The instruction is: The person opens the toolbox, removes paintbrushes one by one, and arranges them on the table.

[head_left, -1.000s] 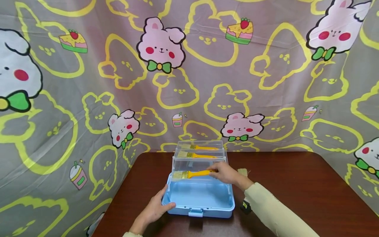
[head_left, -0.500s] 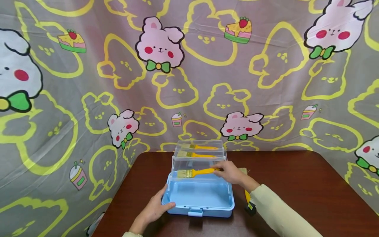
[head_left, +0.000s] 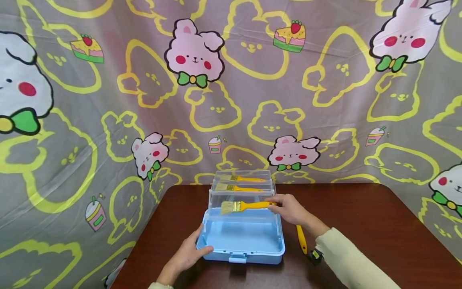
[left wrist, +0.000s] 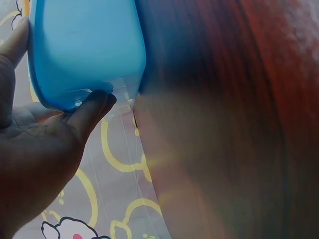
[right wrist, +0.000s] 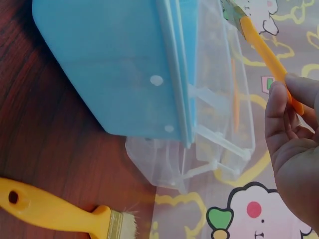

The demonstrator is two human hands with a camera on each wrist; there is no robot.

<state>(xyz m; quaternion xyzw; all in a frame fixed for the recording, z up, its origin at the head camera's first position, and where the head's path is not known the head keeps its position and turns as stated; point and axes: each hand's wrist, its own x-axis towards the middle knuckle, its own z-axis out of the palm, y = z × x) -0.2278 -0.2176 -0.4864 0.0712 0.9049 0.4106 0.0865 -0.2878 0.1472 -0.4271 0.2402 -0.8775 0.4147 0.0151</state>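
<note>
My right hand [head_left: 293,209] pinches the handle end of a yellow-handled paintbrush [head_left: 252,205], its pale bristles pointing left. The brush is held over the clear front tray of an opened light-blue toolbox [head_left: 261,258]. In the right wrist view, thumb and fingers close on the brush's yellow handle [right wrist: 266,52]. My left hand [head_left: 187,253] grips the toolbox's near left corner, thumb over the front rim and fingers along the side. From the left wrist, the blue box [left wrist: 89,40] shows between thumb and fingers. Two similar paintbrushes [head_left: 249,189] lie in the upper clear trays [head_left: 266,185].
Right of the toolbox, another yellow paintbrush [head_left: 301,241] lies on the dark wooden table [head_left: 353,224], partly hidden by my right arm. Beside its handle is a small black-and-yellow object [head_left: 315,257]. A cartoon-print curtain [head_left: 202,120] surrounds the table's back and sides.
My right hand has lifted the paintbrush up and to the right from the front tray. More of the brush on the table now shows. My left hand stays on the toolbox.
</note>
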